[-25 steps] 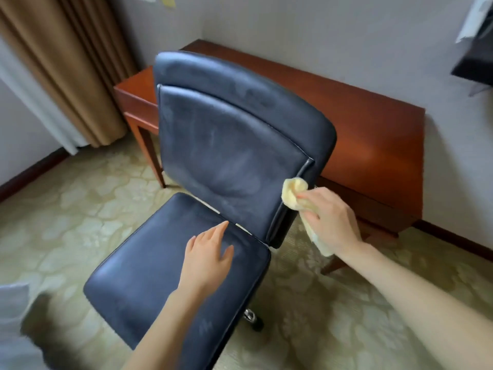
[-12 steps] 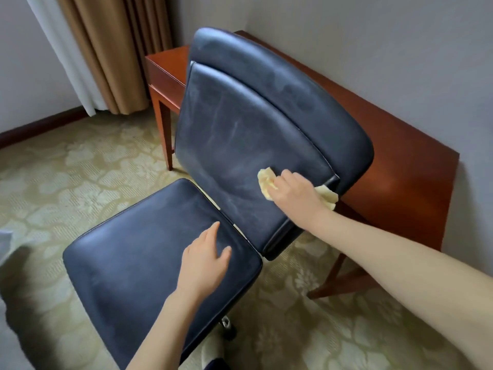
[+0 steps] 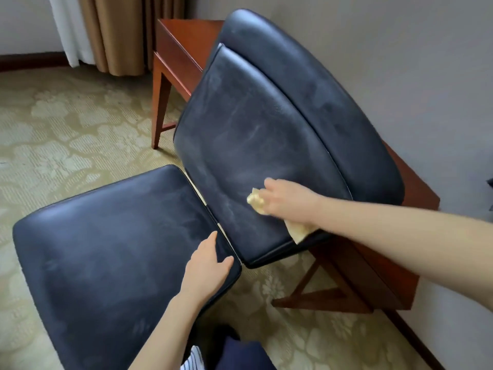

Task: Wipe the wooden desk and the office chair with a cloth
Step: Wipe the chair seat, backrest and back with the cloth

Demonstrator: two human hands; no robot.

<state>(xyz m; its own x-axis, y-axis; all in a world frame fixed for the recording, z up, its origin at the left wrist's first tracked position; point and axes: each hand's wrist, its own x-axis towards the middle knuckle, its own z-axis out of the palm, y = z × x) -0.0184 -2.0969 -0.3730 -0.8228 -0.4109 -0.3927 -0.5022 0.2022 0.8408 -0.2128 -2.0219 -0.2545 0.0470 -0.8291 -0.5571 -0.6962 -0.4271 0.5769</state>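
A dark blue leather office chair (image 3: pixel 253 134) fills the middle of the view, its backrest dusty and streaked. My right hand (image 3: pixel 289 202) presses a yellow cloth (image 3: pixel 256 201) against the lower part of the backrest, fingers curled over the cloth. A tail of the cloth hangs below my wrist. My left hand (image 3: pixel 206 268) rests flat on the back right corner of the seat with straight fingers. The reddish wooden desk (image 3: pixel 186 46) stands behind the chair against the wall, mostly hidden by the backrest.
Patterned beige carpet (image 3: pixel 66 124) covers the floor to the left. Tan curtains (image 3: pixel 117 33) hang at the back left beside a white sheer. A grey wall (image 3: pixel 400 62) runs along the right behind the desk. Dark clothing (image 3: pixel 240 353) shows at the bottom edge.
My right hand has slid the cloth leftwards and inwards from the backrest's right edge onto its lower face. My left hand has stayed on the seat. The view has shifted right.
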